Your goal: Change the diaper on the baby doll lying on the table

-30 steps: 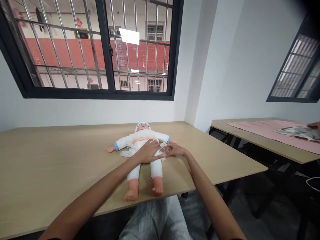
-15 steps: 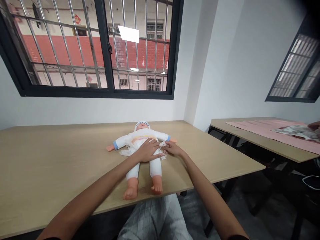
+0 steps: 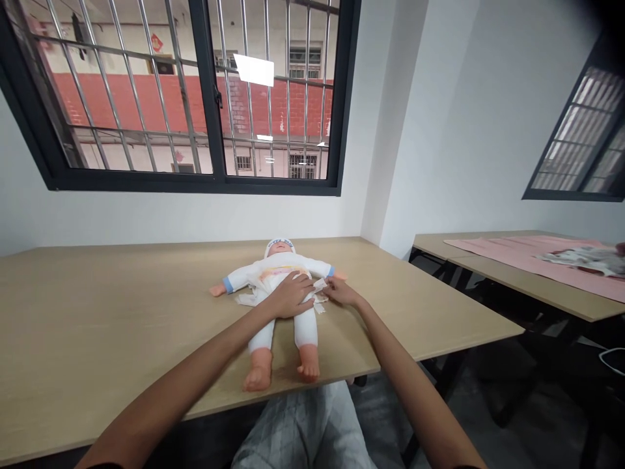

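We have the doll [image 3: 288, 262] on its back on the table [image 3: 127, 306], lower centre of frame, hips inside a white diaper [image 3: 269, 280]. Our left hand [image 3: 291, 296] lies spread on the diaper, hiding part of its front. Our right hand [image 3: 342, 291] pinches a tab [image 3: 319, 284]; thumb hard to see. Cap [image 3: 279, 242] lettering unreadable. Cloth [image 3: 586, 259], far right, gets cut off by the frame.

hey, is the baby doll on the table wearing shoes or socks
No, the baby doll has bare feet showing below its white pant legs.
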A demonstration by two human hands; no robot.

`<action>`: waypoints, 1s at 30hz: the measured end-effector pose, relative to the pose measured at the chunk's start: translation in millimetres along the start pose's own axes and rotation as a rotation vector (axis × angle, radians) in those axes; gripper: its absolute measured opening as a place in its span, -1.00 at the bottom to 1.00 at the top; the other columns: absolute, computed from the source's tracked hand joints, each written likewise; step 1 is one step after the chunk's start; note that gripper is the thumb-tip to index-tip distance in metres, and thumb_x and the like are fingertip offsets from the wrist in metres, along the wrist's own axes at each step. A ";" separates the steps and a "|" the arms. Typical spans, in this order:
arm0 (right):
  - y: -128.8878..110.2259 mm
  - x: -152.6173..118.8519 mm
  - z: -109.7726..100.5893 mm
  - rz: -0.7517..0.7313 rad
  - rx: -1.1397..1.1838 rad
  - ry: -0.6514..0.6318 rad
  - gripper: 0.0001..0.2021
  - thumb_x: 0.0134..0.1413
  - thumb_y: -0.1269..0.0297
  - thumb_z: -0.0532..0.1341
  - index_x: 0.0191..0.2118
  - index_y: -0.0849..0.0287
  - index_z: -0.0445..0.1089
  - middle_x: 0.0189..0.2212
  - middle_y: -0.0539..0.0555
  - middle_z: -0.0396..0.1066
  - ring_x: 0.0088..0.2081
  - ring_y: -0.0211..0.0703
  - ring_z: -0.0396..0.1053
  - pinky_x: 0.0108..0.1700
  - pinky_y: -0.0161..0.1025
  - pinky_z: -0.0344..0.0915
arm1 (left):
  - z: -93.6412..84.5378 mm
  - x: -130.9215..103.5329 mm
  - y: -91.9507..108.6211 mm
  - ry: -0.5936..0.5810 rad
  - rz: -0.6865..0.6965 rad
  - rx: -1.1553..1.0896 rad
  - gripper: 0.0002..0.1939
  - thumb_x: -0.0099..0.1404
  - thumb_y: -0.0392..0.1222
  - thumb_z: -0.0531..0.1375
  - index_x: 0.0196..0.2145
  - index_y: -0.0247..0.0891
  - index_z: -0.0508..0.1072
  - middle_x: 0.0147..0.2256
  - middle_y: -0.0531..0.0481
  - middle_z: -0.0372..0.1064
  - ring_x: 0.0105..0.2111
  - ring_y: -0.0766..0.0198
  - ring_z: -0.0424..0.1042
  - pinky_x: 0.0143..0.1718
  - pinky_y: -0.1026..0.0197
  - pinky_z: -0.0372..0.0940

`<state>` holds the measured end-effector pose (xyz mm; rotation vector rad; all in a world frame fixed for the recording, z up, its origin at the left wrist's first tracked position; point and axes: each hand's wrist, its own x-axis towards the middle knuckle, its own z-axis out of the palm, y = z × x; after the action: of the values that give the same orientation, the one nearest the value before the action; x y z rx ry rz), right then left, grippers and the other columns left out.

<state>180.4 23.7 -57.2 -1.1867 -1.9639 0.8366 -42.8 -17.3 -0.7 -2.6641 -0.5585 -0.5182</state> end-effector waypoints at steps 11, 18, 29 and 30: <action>-6.4 -2.5 6.6 -0.065 -0.120 -0.124 -0.66 -0.15 0.10 0.30 -0.25 0.20 0.39 -0.38 0.03 0.38 -0.35 -0.17 0.28 -0.30 -0.26 0.19 | 0.1 0.0 0.5 -0.006 -0.013 -0.001 -0.71 0.31 -0.09 -0.01 -0.12 -0.22 0.39 -0.20 -0.05 0.37 -0.10 0.13 0.24 0.02 0.03 0.03; -3.4 1.1 4.0 -0.030 0.109 -0.088 -0.74 -0.04 0.07 0.21 -0.37 0.19 0.36 -0.49 -0.01 0.38 -0.44 -0.22 0.32 -0.41 -0.33 0.19 | 0.9 0.3 0.6 0.007 -0.013 0.000 -0.70 0.30 -0.13 -0.01 -0.09 -0.21 0.38 -0.20 -0.04 0.36 -0.10 0.15 0.23 0.04 0.03 0.01; -8.9 -0.2 2.7 0.101 0.413 -0.089 -0.56 -0.29 0.18 0.40 -0.21 0.20 0.34 -0.42 0.01 0.45 -0.41 -0.23 0.40 -0.39 -0.33 0.30 | 2.9 -1.1 -1.2 0.006 0.000 0.014 -0.73 0.31 -0.13 -0.01 -0.19 -0.12 0.46 -0.17 -0.03 0.35 -0.07 0.15 0.22 0.03 0.02 0.01; -10.1 -0.3 0.2 0.089 0.434 -0.085 -0.55 -0.29 0.19 0.40 -0.21 0.20 0.34 -0.42 0.01 0.45 -0.40 -0.24 0.39 -0.37 -0.34 0.30 | 2.8 -1.0 -1.2 0.008 -0.002 0.011 -0.73 0.30 -0.14 -0.01 -0.17 -0.12 0.46 -0.17 -0.03 0.35 -0.07 0.15 0.22 0.03 0.02 0.01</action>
<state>175.6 19.6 -49.4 -0.9963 -1.6845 1.3003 -43.5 -15.4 -3.2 -2.6502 -0.5608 -0.5242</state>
